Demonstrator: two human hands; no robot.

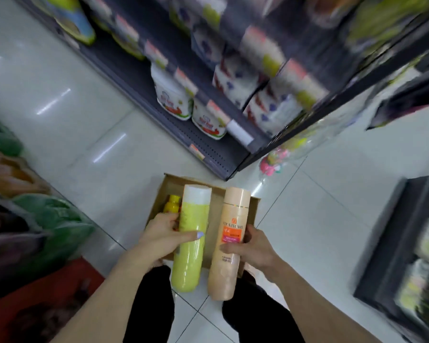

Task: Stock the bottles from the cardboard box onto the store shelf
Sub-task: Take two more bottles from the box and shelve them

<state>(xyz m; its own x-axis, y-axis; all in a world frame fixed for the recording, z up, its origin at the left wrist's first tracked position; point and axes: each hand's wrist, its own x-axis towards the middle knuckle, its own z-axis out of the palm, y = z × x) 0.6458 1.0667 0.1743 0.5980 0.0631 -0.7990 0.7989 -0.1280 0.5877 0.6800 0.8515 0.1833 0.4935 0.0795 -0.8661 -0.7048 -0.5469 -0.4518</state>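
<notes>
Mostly blurred shelf (pixel 208 144), box (pixel 254 209) half hidden

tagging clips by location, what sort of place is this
Most likely a shop aisle. Dark store shelves carry packaged goods behind price tags, the floor is pale tile, and a cardboard box of bottles sits open on it.

white tubs (pixel 174 100), green bags (pixel 52 219), tiled floor (pixel 320 231)

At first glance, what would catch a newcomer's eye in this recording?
Two tall plastic bottles held side by side at centre: a lime-green one with a white cap in the left hand, a peach one with an orange label in the right hand. Beneath them sits the open brown cardboard box.
</notes>
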